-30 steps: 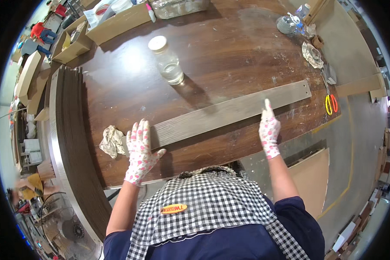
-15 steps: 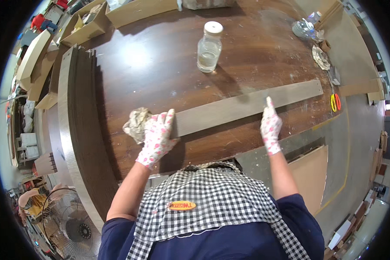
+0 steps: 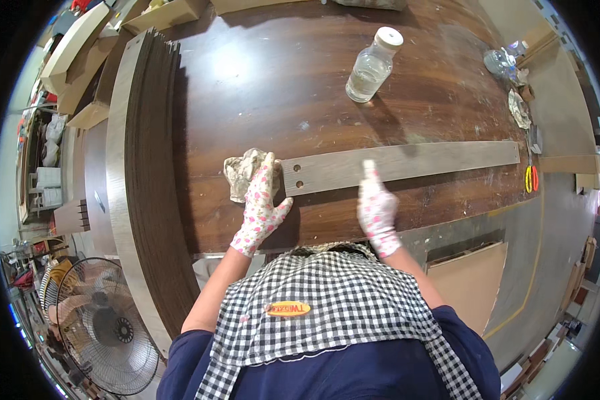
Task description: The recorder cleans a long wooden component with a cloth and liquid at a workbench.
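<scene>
Landmark: the long grey wooden strip point(image 3: 400, 165), lying flat across the dark wooden tabletop point(image 3: 247, 87), two drilled holes near its left end.
Left hand point(image 3: 260, 207): gloved, fingers spread flat at the strip's left end, touching a crumpled rag point(image 3: 241, 172) just beside that end; not closed on anything.
Right hand point(image 3: 377, 208): gloved, near the strip's middle, one finger laid on its near edge; whether it presses or only rests is hard to tell.
Clear bottle point(image 3: 372, 65): upright, well beyond the strip.
Doing it well: probably pin the strip steady with the right hand while the left gathers the rag fully.
</scene>
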`<state>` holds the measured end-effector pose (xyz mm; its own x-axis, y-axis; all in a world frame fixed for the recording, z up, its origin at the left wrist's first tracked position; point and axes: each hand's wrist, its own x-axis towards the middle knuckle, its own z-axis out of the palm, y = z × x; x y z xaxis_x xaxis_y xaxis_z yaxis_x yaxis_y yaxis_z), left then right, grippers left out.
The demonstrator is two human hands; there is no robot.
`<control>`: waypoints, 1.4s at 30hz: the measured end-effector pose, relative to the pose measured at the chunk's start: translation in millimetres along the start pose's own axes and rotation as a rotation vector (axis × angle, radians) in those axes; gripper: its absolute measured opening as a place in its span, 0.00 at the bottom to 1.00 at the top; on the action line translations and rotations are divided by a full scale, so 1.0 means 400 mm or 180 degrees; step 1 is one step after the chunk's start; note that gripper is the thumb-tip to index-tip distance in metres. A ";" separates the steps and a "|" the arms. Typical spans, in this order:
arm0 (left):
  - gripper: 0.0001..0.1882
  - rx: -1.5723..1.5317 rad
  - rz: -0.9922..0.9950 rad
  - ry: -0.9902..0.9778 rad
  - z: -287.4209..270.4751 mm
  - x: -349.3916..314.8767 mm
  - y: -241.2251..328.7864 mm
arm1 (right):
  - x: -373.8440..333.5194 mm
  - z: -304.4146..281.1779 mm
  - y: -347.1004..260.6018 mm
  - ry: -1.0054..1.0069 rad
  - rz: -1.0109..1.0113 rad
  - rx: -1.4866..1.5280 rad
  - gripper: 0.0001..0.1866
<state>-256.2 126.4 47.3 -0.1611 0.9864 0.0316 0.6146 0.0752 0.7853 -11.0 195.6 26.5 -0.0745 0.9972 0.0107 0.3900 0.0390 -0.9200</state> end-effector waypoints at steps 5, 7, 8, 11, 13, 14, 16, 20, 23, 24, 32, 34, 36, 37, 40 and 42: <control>0.48 0.0116 0.0094 0.0147 -0.007 -0.009 -0.010 | 0.045 -0.047 0.048 0.0377 0.0138 -0.0149 0.23; 0.46 0.0075 0.0134 0.0186 0.002 -0.016 -0.021 | 0.105 -0.166 0.123 0.0965 -0.0027 -0.1056 0.21; 0.44 0.0048 0.0052 0.0232 0.009 -0.025 -0.048 | 0.095 -0.154 0.082 0.0836 -0.0087 -0.1494 0.20; 0.40 -0.0118 0.0258 0.0361 0.019 -0.011 -0.061 | 0.016 -0.026 -0.050 0.0078 0.0000 -0.0970 0.19; 0.38 -0.1518 -0.0150 0.0091 0.036 -0.013 -0.067 | -0.046 0.106 -0.098 -0.0665 -0.0587 -0.1392 0.20; 0.38 -0.1500 -0.0157 0.0119 0.036 -0.013 -0.076 | -0.066 0.146 -0.099 -0.0958 -0.0972 -0.1364 0.20; 0.38 -0.2480 -0.0137 0.0115 0.036 -0.016 -0.093 | -0.068 0.154 -0.074 -0.0843 -0.1178 -0.1202 0.20; 0.39 -0.2401 -0.0210 0.0230 0.038 -0.012 -0.082 | -0.026 0.092 -0.059 -0.0646 -0.0391 -0.0455 0.26; 0.39 -0.2545 -0.0391 0.0451 0.046 -0.005 -0.082 | -0.064 0.175 -0.137 -0.1311 -0.1415 -0.2226 0.29; 0.39 -0.2546 -0.0370 0.0449 0.048 -0.007 -0.079 | -0.073 0.193 -0.117 -0.1098 -0.1782 -0.1697 0.29; 0.34 -0.2614 -0.0500 0.0530 0.037 -0.004 -0.072 | -0.077 0.196 -0.109 -0.1198 -0.1489 -0.1452 0.26; 0.33 -0.1735 -0.0266 0.0888 0.049 -0.003 -0.076 | -0.076 0.147 -0.087 -0.0897 -0.0893 -0.0762 0.27; 0.29 -0.1515 -0.0219 0.0905 0.057 0.004 -0.048 | -0.053 0.082 -0.075 -0.0384 -0.0084 0.0893 0.25; 0.32 -0.0620 0.0909 0.0873 0.048 0.016 -0.028 | -0.052 0.042 -0.076 -0.0163 0.0344 0.0799 0.23; 0.47 0.1070 0.1133 -0.0031 0.025 0.097 0.161 | -0.065 -0.037 -0.064 -0.0113 0.0452 0.0216 0.21; 0.48 0.1432 0.1218 -0.0354 0.078 0.157 0.173 | -0.077 -0.040 -0.073 -0.0178 0.0460 0.0290 0.19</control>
<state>-199.9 198.1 84.3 0.2029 0.9631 0.1766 0.8835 -0.2579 0.3912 -5.3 164.6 59.1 -0.0756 0.9867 -0.1437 0.3158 -0.1130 -0.9421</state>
